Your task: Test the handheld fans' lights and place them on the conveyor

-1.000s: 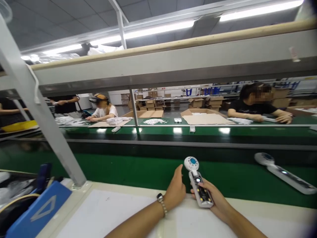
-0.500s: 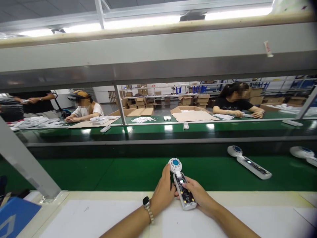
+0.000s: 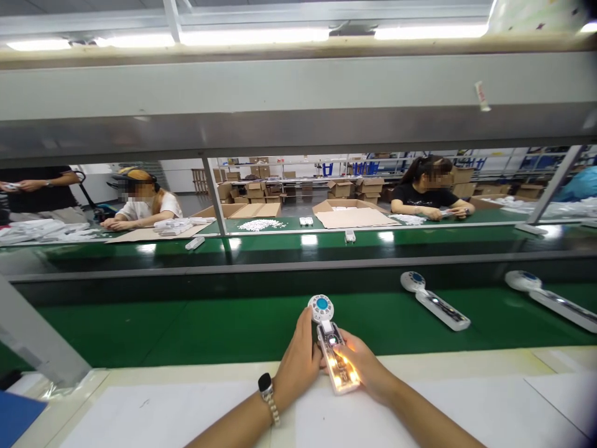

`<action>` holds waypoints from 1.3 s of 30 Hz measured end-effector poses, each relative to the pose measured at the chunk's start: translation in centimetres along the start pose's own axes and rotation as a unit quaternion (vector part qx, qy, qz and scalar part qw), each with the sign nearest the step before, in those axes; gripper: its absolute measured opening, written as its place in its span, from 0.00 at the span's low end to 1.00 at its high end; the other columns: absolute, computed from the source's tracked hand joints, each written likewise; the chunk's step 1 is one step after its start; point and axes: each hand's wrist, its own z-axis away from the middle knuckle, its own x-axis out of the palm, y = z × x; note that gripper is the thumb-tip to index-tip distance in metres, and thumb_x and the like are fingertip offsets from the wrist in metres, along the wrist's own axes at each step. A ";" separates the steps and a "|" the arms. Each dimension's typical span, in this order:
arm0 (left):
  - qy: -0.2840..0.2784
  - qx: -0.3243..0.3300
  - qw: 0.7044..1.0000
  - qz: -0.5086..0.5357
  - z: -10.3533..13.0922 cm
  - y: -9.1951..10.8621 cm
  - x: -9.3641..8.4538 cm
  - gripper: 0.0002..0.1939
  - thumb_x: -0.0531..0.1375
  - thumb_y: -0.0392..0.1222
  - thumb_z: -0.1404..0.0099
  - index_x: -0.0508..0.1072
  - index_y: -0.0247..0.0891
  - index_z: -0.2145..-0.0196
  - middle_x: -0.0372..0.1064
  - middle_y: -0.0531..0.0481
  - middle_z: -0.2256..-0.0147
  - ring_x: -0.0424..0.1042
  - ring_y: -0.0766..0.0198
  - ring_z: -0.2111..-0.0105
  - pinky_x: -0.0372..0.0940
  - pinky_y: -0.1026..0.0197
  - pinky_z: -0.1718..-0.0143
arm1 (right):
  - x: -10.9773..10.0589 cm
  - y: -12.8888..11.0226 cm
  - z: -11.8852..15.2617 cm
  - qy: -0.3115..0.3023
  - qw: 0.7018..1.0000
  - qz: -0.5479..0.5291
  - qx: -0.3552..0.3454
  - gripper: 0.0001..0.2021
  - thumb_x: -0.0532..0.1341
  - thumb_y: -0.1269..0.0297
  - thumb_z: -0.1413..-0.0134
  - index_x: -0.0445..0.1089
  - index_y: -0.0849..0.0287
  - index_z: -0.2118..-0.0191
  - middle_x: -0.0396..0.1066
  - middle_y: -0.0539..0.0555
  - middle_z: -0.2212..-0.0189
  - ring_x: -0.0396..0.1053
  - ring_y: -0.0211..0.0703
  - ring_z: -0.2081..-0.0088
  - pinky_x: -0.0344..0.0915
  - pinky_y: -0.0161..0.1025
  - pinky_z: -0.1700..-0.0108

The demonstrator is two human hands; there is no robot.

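Note:
A white device with a round head and blue centre is held between my hands, over the near edge of the green belt. Orange lights glow along its open lower body. My right hand grips the body from the right, thumb on its face. Around the left side, near the neck, my left hand is closed on the device, its fingertips partly hidden. Two similar devices lie on the belt to the right, one nearer and one farther right.
White paper covers the near bench. A slanted metal post stands at left, beside a blue item. Across the belt, people sit near white parts and cardboard boxes. A shelf beam crosses above.
Orange lights on the held device have come on. The view has shifted, so both belt devices appear farther left and more of the far one shows. My hands keep their hold.

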 end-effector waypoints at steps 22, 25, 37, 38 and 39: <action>0.022 -0.036 0.998 0.038 -0.2 0.0 0.0 0.32 0.48 0.32 0.38 0.38 0.44 0.39 0.47 0.44 0.42 0.58 0.57 0.47 0.56 0.52 0.47 | -0.2 0.0 0.0 -0.029 0.999 -0.007 0.011 0.21 0.63 0.62 0.54 0.61 0.58 0.53 0.71 0.52 0.70 0.71 0.46 0.66 0.65 0.47 0.58; 0.027 -0.026 0.999 0.028 -0.3 0.1 -0.1 0.32 0.47 0.30 0.39 0.42 0.46 0.40 0.38 0.47 0.39 0.48 0.55 0.42 0.53 0.53 0.45 | -0.4 0.0 0.1 -0.073 0.997 -0.015 0.001 0.20 0.64 0.65 0.55 0.62 0.59 0.54 0.70 0.53 0.68 0.71 0.46 0.64 0.64 0.46 0.57; -0.003 -0.064 0.998 0.005 -0.3 0.2 -0.2 0.35 0.46 0.25 0.43 0.47 0.47 0.40 0.30 0.47 0.38 0.56 0.54 0.45 0.56 0.54 0.47 | -0.7 0.2 -0.3 -0.121 0.992 -0.026 -0.015 0.25 0.67 0.66 0.58 0.62 0.57 0.51 0.68 0.55 0.61 0.70 0.44 0.64 0.64 0.44 0.58; -0.003 -0.069 0.998 0.000 -0.3 0.4 -0.3 0.35 0.46 0.25 0.43 0.46 0.46 0.40 0.30 0.47 0.38 0.56 0.54 0.45 0.56 0.54 0.47 | -0.7 0.2 -0.3 -0.120 0.992 -0.027 -0.013 0.26 0.67 0.66 0.58 0.62 0.57 0.51 0.68 0.55 0.60 0.70 0.45 0.64 0.65 0.44 0.58; -0.004 -0.073 0.997 -0.004 -0.2 0.6 -0.3 0.35 0.45 0.25 0.43 0.46 0.46 0.40 0.30 0.47 0.38 0.56 0.54 0.45 0.56 0.54 0.47 | -0.8 0.3 -0.3 -0.118 0.993 -0.027 -0.010 0.26 0.67 0.66 0.58 0.62 0.56 0.51 0.67 0.55 0.59 0.70 0.45 0.64 0.65 0.45 0.58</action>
